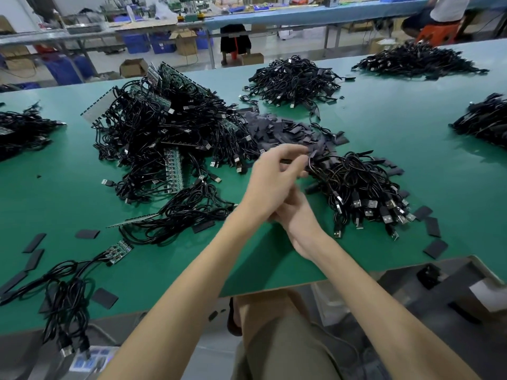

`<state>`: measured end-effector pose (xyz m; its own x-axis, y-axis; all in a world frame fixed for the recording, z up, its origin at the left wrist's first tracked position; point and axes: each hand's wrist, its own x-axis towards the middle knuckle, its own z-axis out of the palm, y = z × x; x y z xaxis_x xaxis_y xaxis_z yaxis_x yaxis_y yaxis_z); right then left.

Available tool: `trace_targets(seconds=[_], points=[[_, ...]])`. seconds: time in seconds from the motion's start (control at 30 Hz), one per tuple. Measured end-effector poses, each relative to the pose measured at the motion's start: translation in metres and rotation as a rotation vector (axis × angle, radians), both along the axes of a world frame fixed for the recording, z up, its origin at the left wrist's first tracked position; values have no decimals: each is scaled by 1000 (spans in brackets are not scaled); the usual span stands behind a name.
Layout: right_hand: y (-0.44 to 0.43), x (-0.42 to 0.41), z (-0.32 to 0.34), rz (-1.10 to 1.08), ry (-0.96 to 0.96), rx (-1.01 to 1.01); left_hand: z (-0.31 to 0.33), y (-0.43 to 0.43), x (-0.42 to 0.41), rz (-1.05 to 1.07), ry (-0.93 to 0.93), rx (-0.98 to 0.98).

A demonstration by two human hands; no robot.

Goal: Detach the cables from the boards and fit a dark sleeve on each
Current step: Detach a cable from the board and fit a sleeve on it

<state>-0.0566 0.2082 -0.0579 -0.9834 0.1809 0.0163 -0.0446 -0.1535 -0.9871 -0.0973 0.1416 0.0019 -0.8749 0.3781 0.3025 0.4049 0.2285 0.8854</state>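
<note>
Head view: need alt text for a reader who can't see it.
A person's left hand crosses over the right hand above a green table, fingers curled near a pile of dark sleeves; blur hides what they hold. A heap of black cables tangled with circuit boards lies to their left, a board-free cable heap to their right.

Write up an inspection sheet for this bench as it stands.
Surface: green matted workbench.
Job's things: tangled heap of black USB cables on green circuit boards; pile of flat dark sleeves; bundle of detached black cables.
Clutter: loose sleeves scattered along the near edge.
Hands: left hand, fingers curled at a dark piece, blurred; right hand partly hidden beneath it.
Cables: more black cable heaps at the far side; one small board's cables droop over the near left edge.
Surroundings: blue-topped benches, cardboard boxes, seated people behind.
</note>
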Motion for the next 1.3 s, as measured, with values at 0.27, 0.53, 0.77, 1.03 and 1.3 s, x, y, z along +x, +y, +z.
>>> trace_targets(seconds=[0.27,0.53,0.77,1.03,1.3], points=[[1,-3,-4,-3,-11,-42,-35,-97,-8,586,181,-946],[-1,-3,-3,-26,-8,-17,-28,-117,6,462,-1,-922],[3,-1,-4,-100,83,104,-10,-121,7,-191,-177,-447],[2,2,-3,-29,99,114,-35,-124,7,-191,-144,-261],[1,5,-1,36,232,635,-54,-115,4,73,-78,-111]])
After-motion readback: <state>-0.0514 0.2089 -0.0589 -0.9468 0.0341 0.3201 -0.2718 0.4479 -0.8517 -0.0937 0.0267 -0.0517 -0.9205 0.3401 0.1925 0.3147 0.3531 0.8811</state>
